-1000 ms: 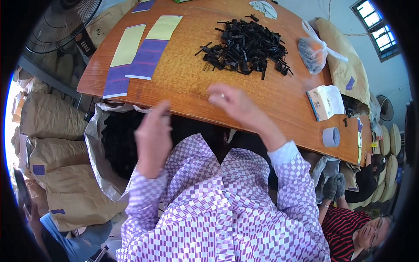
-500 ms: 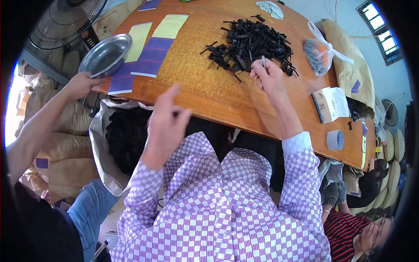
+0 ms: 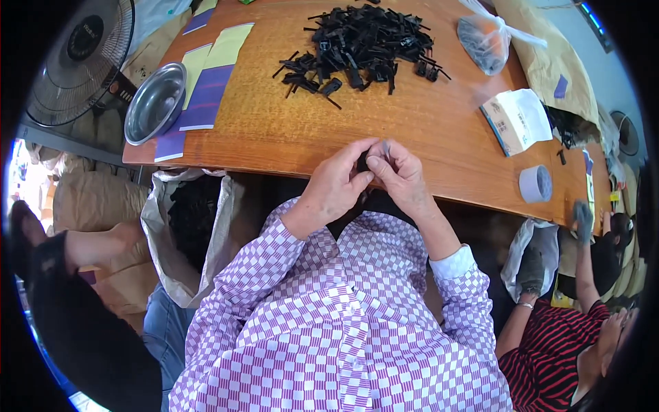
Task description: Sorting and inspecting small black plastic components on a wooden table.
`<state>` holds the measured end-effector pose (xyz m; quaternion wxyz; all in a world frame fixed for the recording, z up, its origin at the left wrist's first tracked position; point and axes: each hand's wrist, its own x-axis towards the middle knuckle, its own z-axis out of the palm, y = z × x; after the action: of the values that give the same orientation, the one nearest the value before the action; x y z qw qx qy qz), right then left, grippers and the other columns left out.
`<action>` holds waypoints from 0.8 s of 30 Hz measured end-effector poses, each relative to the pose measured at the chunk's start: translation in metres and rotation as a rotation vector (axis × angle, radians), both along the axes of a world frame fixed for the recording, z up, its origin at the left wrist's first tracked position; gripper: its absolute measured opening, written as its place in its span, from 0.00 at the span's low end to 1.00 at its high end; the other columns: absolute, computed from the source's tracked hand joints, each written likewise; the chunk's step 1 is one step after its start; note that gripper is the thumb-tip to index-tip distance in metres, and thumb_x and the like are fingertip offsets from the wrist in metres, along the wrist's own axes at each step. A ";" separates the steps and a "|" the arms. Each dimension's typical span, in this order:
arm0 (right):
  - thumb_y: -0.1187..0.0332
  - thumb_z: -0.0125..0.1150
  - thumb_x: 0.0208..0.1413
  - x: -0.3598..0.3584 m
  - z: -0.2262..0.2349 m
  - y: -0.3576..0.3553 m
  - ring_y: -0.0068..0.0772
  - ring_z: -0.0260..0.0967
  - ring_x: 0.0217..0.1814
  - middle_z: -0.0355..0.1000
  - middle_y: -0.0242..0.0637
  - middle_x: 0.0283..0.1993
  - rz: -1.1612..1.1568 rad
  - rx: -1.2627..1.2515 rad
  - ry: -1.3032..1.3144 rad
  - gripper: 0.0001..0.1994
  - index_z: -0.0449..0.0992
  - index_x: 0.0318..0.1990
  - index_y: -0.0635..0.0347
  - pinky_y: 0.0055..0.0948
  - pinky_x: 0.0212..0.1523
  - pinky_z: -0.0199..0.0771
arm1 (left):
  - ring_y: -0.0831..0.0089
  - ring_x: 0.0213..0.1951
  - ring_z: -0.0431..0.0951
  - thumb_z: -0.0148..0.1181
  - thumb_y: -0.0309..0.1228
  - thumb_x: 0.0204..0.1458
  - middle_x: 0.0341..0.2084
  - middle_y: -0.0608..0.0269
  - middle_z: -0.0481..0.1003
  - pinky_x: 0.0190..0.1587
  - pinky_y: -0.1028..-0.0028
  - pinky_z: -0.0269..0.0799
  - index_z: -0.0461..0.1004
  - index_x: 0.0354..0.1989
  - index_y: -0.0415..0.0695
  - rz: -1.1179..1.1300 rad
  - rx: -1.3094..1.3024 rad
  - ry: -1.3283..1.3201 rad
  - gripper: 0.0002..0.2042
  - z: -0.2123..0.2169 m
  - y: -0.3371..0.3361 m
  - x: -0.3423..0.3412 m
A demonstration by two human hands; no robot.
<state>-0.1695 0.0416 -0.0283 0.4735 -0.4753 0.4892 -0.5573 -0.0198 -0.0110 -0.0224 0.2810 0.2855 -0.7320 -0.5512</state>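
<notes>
My left hand [image 3: 335, 184] and my right hand [image 3: 401, 177] meet in front of me at the table's near edge. Between the fingers of my left hand is a small black plastic part [image 3: 362, 163], mostly hidden by the hand. A small greyish tool [image 3: 386, 147] pokes up from the pinched fingers of my right hand, close against the part; its kind is not clear. Beyond them, a heap of black plastic parts [image 3: 364, 44] with thin stems lies on the brown wooden table [image 3: 261, 130].
At the table's left edge stands a metal bowl [image 3: 156, 103] beside purple-and-yellow sheets [image 3: 209, 89]. Below is an open sack [image 3: 159, 240] of black pieces. To the right are a tied plastic bag [image 3: 484, 44], a tissue box [image 3: 515, 120] and a tape roll [image 3: 535, 184]. Co-workers sit on both sides.
Both my hands have come together near the table edge, the right from the heap. The left has closed on a black part. A co-worker's hand has let go of the bowl.
</notes>
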 end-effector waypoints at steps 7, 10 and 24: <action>0.66 0.53 0.61 0.009 -0.021 0.002 0.09 0.55 0.23 0.60 0.21 0.24 -0.172 -0.042 0.043 0.08 0.67 0.41 0.59 0.12 0.22 0.57 | 0.70 0.28 0.73 0.52 0.20 0.51 0.31 0.55 0.72 0.33 0.73 0.70 0.63 0.55 0.44 0.169 0.109 0.026 0.21 -0.009 0.015 -0.004; 0.60 0.48 0.63 0.012 -0.001 0.010 0.10 0.53 0.18 0.59 0.22 0.21 -0.050 0.080 -0.148 0.14 0.67 0.47 0.60 0.13 0.17 0.50 | 0.78 0.24 0.71 0.50 0.19 0.53 0.27 0.59 0.71 0.28 0.78 0.68 0.64 0.53 0.42 0.139 0.224 0.068 0.18 -0.004 0.014 0.003; 0.65 0.43 0.65 0.048 0.004 0.003 0.14 0.58 0.23 0.62 0.26 0.24 0.047 0.114 0.058 0.14 0.65 0.50 0.66 0.17 0.24 0.59 | 0.71 0.31 0.77 0.50 0.18 0.53 0.36 0.53 0.75 0.33 0.75 0.72 0.68 0.53 0.41 0.283 -0.009 0.121 0.17 -0.007 0.011 0.026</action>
<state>-0.1220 0.0443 -0.0244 0.4982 -0.4750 0.5224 -0.5033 0.0065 0.0001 -0.0290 0.4008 0.3507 -0.6686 -0.5189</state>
